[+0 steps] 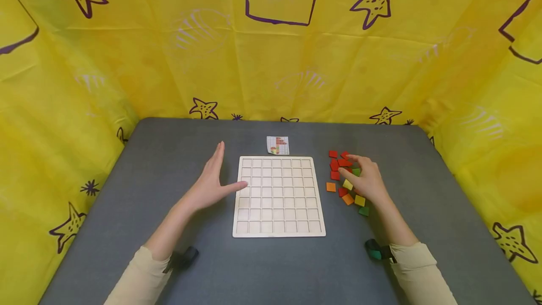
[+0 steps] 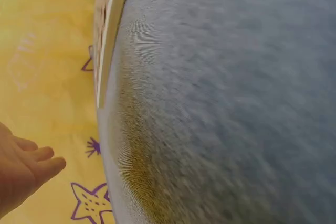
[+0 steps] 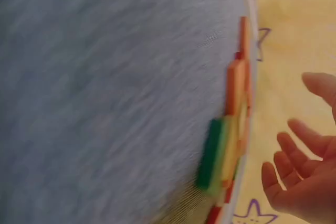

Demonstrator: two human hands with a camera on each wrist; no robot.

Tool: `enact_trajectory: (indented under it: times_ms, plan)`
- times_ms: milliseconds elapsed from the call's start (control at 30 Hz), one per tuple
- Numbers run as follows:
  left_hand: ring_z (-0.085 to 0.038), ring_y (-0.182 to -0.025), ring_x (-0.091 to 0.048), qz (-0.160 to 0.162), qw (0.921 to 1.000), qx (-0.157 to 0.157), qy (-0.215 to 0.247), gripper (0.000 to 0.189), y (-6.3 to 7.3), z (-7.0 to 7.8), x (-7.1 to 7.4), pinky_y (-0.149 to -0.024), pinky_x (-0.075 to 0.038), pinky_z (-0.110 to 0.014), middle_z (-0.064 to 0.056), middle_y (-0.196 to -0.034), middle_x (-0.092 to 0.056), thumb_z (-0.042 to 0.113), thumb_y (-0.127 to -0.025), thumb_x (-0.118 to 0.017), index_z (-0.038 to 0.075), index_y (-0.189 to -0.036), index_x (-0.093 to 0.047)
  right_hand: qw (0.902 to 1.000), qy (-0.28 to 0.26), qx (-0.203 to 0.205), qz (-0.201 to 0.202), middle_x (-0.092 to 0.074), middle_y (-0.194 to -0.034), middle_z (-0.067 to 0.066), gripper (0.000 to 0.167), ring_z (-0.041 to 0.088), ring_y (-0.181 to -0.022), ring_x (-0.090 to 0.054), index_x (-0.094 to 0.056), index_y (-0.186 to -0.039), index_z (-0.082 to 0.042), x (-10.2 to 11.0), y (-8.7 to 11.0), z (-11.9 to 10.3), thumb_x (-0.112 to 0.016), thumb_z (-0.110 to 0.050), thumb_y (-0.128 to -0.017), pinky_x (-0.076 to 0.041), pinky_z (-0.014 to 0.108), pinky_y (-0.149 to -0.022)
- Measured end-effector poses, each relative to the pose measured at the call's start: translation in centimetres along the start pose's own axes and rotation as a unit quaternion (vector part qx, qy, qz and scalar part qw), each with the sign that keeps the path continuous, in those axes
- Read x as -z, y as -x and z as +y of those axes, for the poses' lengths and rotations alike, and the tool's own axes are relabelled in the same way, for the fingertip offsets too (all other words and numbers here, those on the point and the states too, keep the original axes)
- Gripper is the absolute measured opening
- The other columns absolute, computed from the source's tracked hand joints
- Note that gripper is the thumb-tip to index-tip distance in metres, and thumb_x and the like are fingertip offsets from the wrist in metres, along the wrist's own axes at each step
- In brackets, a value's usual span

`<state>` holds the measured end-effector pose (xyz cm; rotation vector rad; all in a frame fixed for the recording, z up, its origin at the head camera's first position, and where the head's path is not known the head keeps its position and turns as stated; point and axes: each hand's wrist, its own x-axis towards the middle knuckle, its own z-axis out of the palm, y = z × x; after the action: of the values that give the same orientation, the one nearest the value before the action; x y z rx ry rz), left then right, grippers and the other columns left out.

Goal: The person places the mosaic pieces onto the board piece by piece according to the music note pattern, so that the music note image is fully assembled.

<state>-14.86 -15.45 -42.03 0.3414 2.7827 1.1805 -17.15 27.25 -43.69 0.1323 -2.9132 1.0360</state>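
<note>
A pale wooden board with a grid of square recesses lies flat on the table. Beside its left edge is my left hand, fingers straight and thumb stretched out over the rim; it holds nothing. In the left wrist view, part of that hand shows at the lower left. To the board's right lies a loose group of small tiles: red, orange, yellow and green. Over this group hovers my right hand, thumb and fingers apart. The right wrist view shows its fingers loosely bent around nothing.
A small printed card with a coloured grid pattern lies just behind the board. The grey table is bordered by yellow cloth with starfish drawings at the back and sides. Dark wrist-worn cameras sit below both hands.
</note>
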Motion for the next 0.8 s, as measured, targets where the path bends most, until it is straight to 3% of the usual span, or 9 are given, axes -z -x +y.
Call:
enact_trajectory:
  times_ms: [133,400,600,800]
  plan:
    - [-0.032,-0.148,-0.003,-0.037,0.9992,-0.006,-0.012,0.128,0.7,0.1,-0.5,-0.113,-0.015,-0.059,-0.002,-0.163,0.007,0.064,-0.074,-0.075,0.019,-0.156,0.012,0.9996,0.011,0.013,-0.023,-0.054,-0.128,0.027,0.048,0.044,-0.115,-0.043,-0.061,-0.125,0.002,-0.3,0.1,0.7,-0.071,-0.029,-0.09,-0.036,0.058,-0.093]
    - [-0.035,-0.148,-0.006,-0.099,0.9934,-0.036,-0.044,0.133,1.8,-0.4,-1.4,-0.113,-0.017,-0.059,-0.01,-0.163,0.004,0.059,-0.069,-0.081,0.015,-0.157,0.008,0.9982,0.02,0.016,-0.053,-0.056,-0.126,0.027,0.044,0.045,-0.116,-0.041,-0.065,-0.119,0.001,-0.4,-0.1,1.4,-0.075,-0.028,-0.087,-0.035,0.058,-0.096]
    - [-0.038,-0.147,-0.005,-0.138,0.9813,-0.087,-0.102,0.134,2.3,-1.1,-1.7,-0.114,-0.017,-0.057,-0.017,-0.162,-0.003,0.066,-0.066,-0.079,0.008,-0.157,0.001,0.9975,0.028,0.036,-0.055,-0.059,-0.121,0.026,0.04,0.044,-0.114,-0.043,-0.068,-0.114,0.002,-0.6,-0.4,1.6,-0.077,-0.022,-0.084,-0.032,0.056,-0.096]
    - [-0.039,-0.147,-0.003,-0.183,0.9662,-0.106,-0.147,0.131,2.8,-1.1,-1.8,-0.113,-0.018,-0.058,-0.02,-0.161,-0.003,0.069,-0.067,-0.076,0.007,-0.157,-0.004,0.9964,0.038,0.054,-0.053,-0.06,-0.116,0.026,0.034,0.043,-0.112,-0.046,-0.07,-0.109,0.001,-0.7,-0.6,1.8,-0.078,-0.02,-0.083,-0.03,0.056,-0.097]
